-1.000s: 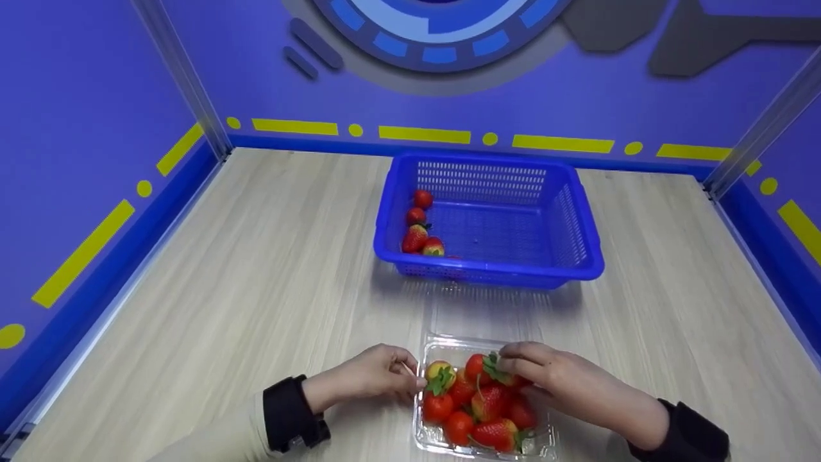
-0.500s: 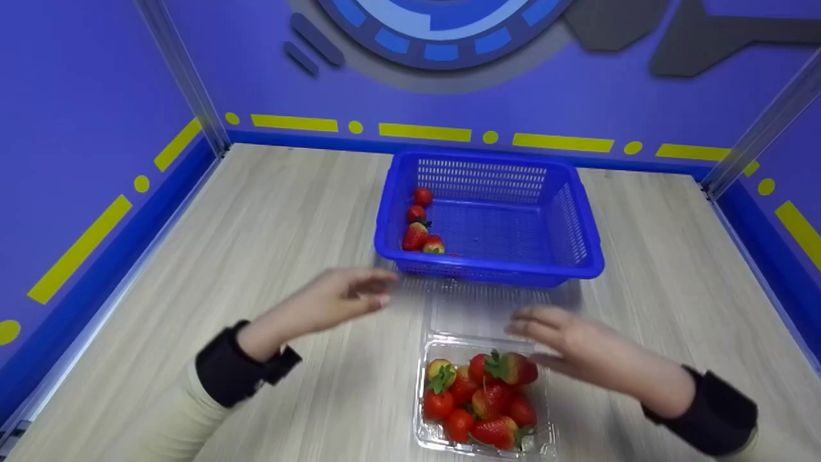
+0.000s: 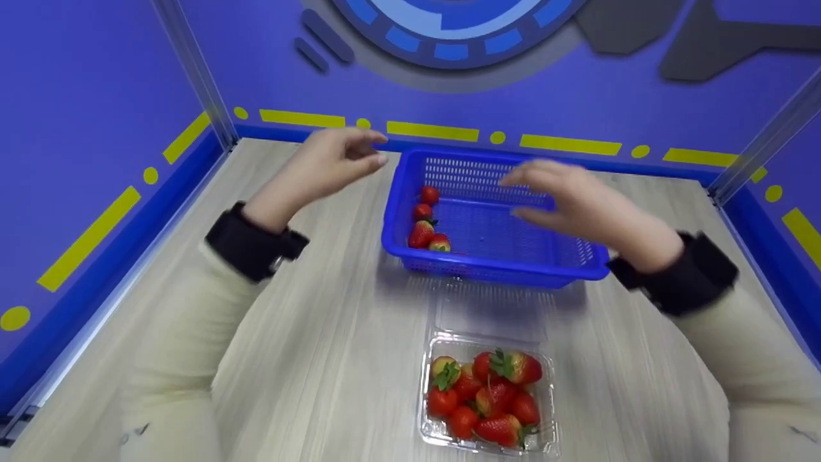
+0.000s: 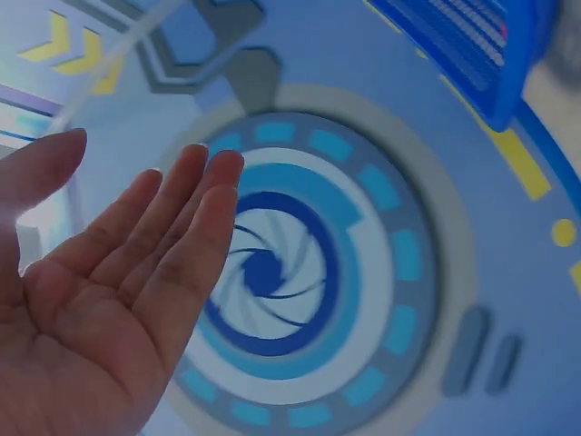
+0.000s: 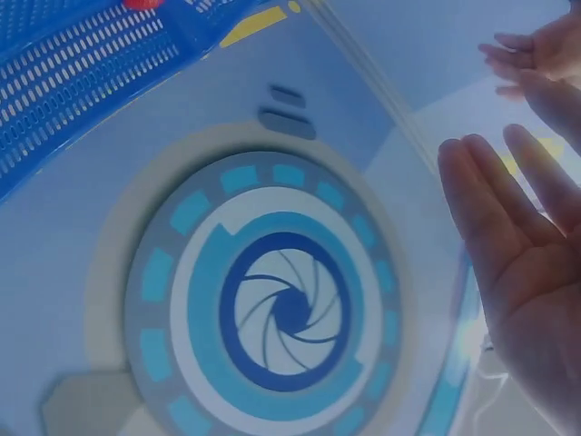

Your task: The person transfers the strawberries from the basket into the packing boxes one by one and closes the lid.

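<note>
Raised at the left side of the blue basket, my left hand has its fingers loosely extended and holds nothing. My right hand hovers over the basket's right part, fingers spread from the thumb, likewise without anything in it. Both wrist views show the hands' palms and relaxed fingers. Along the basket's left wall lie several strawberries, partly hidden by the front rim. Nearer to me, a clear plastic clamshell box holds several more strawberries.
The box's transparent lid lies folded back toward the basket. All of this stands on a pale wooden table, closed in by a blue printed back wall and side walls.
Both hands have left the clamshell box and moved up and forward, away from me, to the basket. The right hand has let go of a strawberry, which stays in the box.
</note>
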Available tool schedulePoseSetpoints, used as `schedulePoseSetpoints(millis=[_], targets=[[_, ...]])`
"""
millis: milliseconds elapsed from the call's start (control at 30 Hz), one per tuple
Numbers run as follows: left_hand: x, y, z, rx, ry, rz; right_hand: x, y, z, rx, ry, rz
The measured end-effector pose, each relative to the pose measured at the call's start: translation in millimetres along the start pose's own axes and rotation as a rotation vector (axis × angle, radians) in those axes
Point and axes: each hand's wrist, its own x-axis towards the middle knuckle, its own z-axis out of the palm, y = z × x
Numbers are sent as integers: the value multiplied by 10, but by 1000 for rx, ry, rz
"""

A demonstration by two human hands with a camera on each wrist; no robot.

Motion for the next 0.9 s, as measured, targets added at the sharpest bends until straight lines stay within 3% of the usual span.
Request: schedulePoseSetpoints(millis=[200, 400, 533, 700, 800, 900], targets=[[599, -234, 128, 20, -42, -110, 500, 364, -29, 54, -43, 243], [1035, -550, 410, 27, -60, -214, 901, 792, 239, 154, -63, 455], [1127, -725, 667, 51, -48, -337, 1057, 998, 576, 201, -158, 531], [1216, -839, 935, 31, -68, -475, 1077, 1140, 991, 216, -305, 578], [1291, -865, 1008, -35, -86, -513, 1030, 1177, 1197, 204, -366, 594], [1302, -856, 991, -82, -107, -542, 985, 1188, 1394, 194, -406, 600]])
